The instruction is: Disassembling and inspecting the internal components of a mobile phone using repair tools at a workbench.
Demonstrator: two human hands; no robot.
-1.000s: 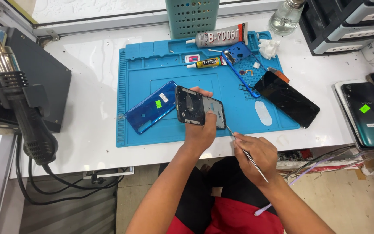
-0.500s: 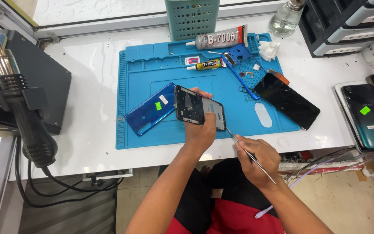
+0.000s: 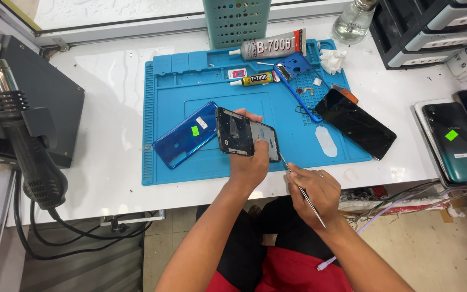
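We are working over a white desk [image 3: 109,81], with a blue mat [image 3: 190,86] lying on it as our landmark. Above the mat's near edge, our left hand [image 3: 249,165] is holding an opened phone [image 3: 247,135], fingers clamped on its sides. A blue back cover [image 3: 186,135] is lying on the mat's left part. Just off the near edge, our right hand [image 3: 314,192] is pinching thin tweezers [image 3: 298,184], the tip reaching the phone's lower corner.

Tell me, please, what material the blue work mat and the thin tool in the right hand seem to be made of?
The blue work mat looks like soft silicone or rubber: matte, with moulded compartments and ridges. The thin tool in the right hand looks like bare metal, probably steel: slim, grey, with a slight shine. Its tip is at the phone frame, which the left hand holds.
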